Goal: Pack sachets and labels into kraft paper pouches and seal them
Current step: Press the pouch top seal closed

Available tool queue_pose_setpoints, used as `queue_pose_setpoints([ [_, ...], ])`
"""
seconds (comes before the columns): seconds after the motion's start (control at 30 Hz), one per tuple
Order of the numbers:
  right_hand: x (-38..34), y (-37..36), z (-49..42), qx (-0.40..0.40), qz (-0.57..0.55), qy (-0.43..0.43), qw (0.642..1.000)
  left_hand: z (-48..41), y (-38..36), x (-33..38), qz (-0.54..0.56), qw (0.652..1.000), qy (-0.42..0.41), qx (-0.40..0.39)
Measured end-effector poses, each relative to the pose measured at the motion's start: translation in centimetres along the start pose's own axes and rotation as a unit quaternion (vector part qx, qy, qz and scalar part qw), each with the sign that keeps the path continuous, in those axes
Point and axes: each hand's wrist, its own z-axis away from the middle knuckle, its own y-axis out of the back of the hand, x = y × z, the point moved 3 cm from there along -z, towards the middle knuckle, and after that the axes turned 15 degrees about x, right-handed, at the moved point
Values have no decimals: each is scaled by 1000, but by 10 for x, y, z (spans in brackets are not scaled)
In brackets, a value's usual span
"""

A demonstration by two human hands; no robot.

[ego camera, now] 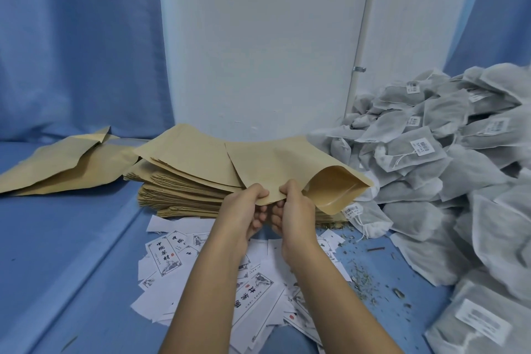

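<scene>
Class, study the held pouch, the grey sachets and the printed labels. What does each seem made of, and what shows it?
Pouch: matte tan kraft paper that creases stiffly; its inside looks smoother, perhaps a lining.
Sachets: grey, fuzzy and slightly see-through, with darker contents showing; probably nonwoven fabric.
Labels: thin white paper, lying flat, printed in black ink with a small red mark.

back: smooth white wall panel (258,37) | left: pleated blue fabric curtain (77,46) | right: second blue curtain (500,8) | on wall: thin white vertical pipe (363,23) held by small metal clamp (359,69) | below: blue cloth-covered work surface (71,238) | light: soft, even, cool
</scene>
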Motion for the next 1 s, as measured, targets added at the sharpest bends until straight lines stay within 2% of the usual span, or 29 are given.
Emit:
queue_pose_setpoints([
  [0.2, 2, 2, -4, 35, -22, 7, 999, 3, -2, -1, -5, 1000, 3, 1],
  [0.4, 0, 3, -4, 20, 8, 18, 1000, 6, -3, 0, -10, 1000, -15, -12],
  [0.53, 2, 6, -7, 53, -36, -9, 998, 5, -2, 0, -1, 1000, -5, 2],
  [0.67, 1, 4, -6, 33, 5, 4, 999, 7, -1, -1, 2, 1000, 19, -1],
  [0.73, 2, 4, -5, 22, -10, -13, 1000, 6, 0, 0, -1, 1000, 21, -2],
  [0.83, 3, 7, -6, 45, -45, -29, 998, 4, 1, 0, 7, 1000, 16, 3],
  [1.0, 2, 5, -7, 30, -15, -10, 999, 1, 2, 2, 36, 999, 7, 35],
])
